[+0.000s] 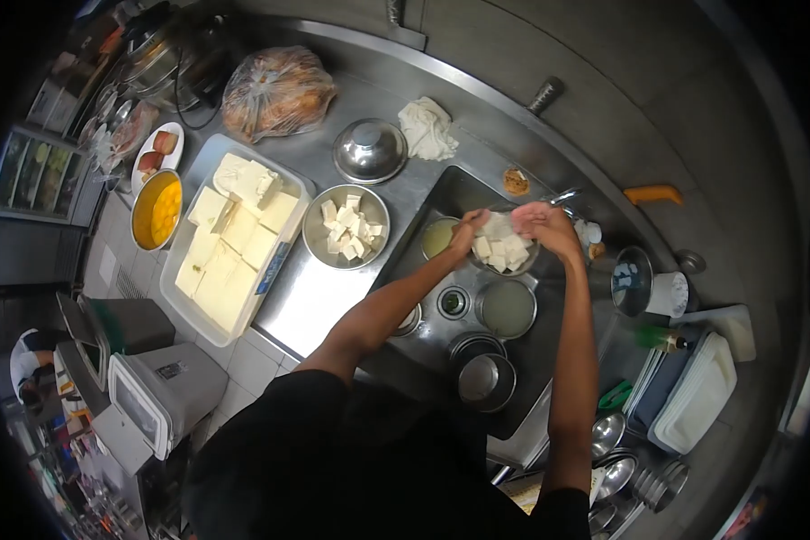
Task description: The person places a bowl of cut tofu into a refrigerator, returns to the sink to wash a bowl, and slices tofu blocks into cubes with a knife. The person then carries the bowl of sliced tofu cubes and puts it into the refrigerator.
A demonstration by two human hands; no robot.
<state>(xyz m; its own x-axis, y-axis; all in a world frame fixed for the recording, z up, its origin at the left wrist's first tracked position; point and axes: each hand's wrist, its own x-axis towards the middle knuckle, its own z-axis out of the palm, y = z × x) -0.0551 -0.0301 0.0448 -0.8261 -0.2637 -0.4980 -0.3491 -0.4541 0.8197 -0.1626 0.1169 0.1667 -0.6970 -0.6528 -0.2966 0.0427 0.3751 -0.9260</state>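
White tofu cubes [502,253] fill the near part of a round metal bowl [536,263] over the sink. At the bowl's left side, my left hand [470,229] is closed on the rim. My right hand [540,223] is at the far right rim, beside the tap [564,195], with fingers stretched toward the left and the palm partly showing. Something pale and whitish lies between the hands, too blurred to name. Left of the sink, another metal bowl [308,236] holds more tofu cubes [351,229]. Large tofu blocks [229,261] lie in a plastic tub [167,286].
The sink [394,281] holds a pot of cloudy liquid [506,308], stacked pans [487,382] and a drain [453,302]. Behind are a metal lid [370,150], a white cloth [427,128] and a bagged bundle [277,94]. Yolks [165,214] fill a bowl at left.
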